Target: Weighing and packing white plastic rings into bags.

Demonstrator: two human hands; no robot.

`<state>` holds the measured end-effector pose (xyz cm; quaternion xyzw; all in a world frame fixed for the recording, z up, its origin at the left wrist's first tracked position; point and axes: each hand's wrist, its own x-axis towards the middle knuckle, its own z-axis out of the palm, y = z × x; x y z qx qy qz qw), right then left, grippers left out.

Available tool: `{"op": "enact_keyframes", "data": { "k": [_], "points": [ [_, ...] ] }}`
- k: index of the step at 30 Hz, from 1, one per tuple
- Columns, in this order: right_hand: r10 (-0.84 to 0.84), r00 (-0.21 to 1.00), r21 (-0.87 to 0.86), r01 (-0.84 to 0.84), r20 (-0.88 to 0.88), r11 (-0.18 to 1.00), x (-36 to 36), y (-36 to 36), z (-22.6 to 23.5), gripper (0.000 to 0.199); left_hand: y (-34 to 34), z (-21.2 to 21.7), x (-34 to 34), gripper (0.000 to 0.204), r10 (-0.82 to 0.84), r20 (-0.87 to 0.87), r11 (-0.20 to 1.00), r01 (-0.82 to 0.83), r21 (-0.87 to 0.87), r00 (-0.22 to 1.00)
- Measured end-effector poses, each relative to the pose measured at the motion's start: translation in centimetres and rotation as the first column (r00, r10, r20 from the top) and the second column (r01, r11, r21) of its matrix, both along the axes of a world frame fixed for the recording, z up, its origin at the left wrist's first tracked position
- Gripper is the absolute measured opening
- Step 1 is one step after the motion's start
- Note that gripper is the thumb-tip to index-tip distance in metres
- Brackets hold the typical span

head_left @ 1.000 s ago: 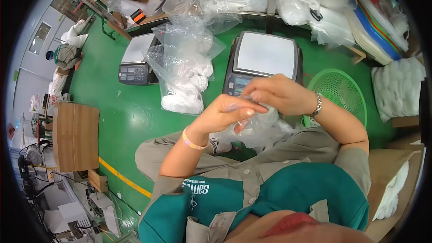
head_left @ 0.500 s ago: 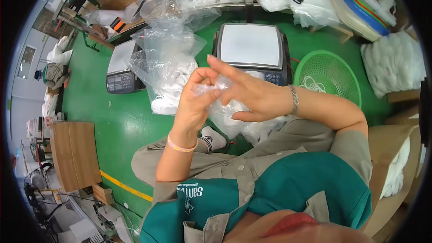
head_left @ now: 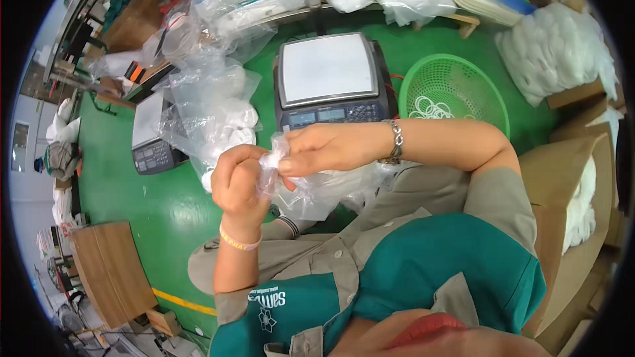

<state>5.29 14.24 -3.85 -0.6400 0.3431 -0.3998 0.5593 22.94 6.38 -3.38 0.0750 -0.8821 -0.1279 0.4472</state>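
A clear plastic bag hangs above my lap, its bunched neck gripped by both hands. My left hand is closed around the twisted neck from the left. From the right, my right hand pinches the top of the same neck, with a metal bracelet on that wrist. The bag's body sags below my right hand, and what it holds is too blurred to tell.
A grey weighing scale stands on the green floor ahead. A green mesh basket with white rings lies to its right. A pile of clear bags and a smaller scale are at the left, cardboard boxes at the right.
Both hands have stayed on the bag's neck and kept twisting it. My view has tilted, so the scale and basket now sit lower in the frame.
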Motion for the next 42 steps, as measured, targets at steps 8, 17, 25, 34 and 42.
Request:
{"op": "enact_keyframes", "data": {
  "k": [8,17,25,34,42],
  "points": [
    [-0.113,0.968,0.497,-0.014,0.223,0.868,0.2,0.5,0.5,0.041,-0.4,2.6,-0.5,0.023,0.069,0.178,0.936,-0.002,-0.352,0.982],
    [-0.638,0.726,-0.826,0.177,-0.257,0.535,-0.8,1.2,0.8,0.016,0.0,3.1,0.7,0.024,0.005,0.354,0.911,0.141,-0.387,0.935],
    [-0.515,0.835,-0.619,0.303,-0.195,0.725,-3.8,2.4,2.4,0.022,-3.6,0.0,9.9,0.036,0.135,0.298,0.991,-0.124,-0.056,0.945],
    [-0.247,0.93,-0.486,0.089,-0.272,0.87,-2.1,0.3,0.6,0.072,-0.7,-7.5,0.4,0.042,-0.06,0.201,0.884,-0.042,0.466,0.978],
    [-0.096,0.978,-0.157,0.067,-0.186,0.985,-1.5,-1.1,-6.4,0.116,-0.5,-15.1,0.1,0.043,0.071,-0.762,0.133,0.751,0.646,0.643]
  ]
}}
